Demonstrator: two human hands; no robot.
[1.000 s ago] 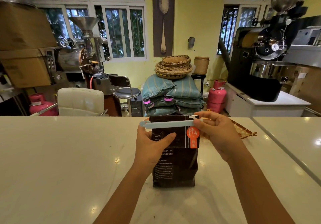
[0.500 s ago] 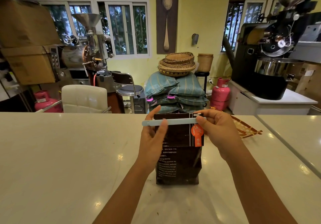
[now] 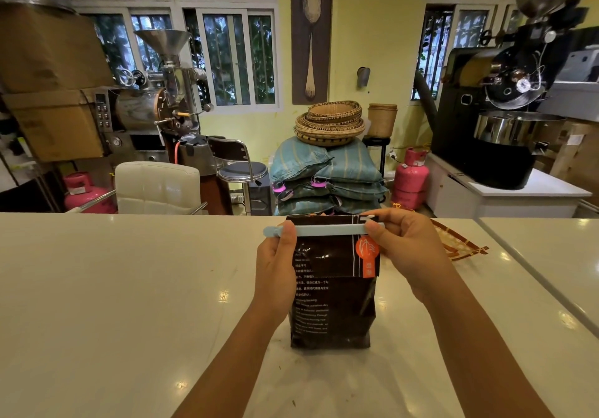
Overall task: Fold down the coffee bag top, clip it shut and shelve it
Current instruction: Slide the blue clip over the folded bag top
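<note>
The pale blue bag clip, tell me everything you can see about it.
The bag clip is a long, thin pale blue bar, apparently plastic, lying level across the folded top of the upright coffee bag. The left hand pinches its left end, the right hand its right end. Whether it is latched cannot be told.

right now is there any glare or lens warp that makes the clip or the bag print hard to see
Head view: small ceiling-light glints dot the counter, none on the clip, which reads crisp; the coffee bag is dark, its small print soft; wide-angle warp bends the counter edge and side machines; windows look washed out and hazy.
</note>
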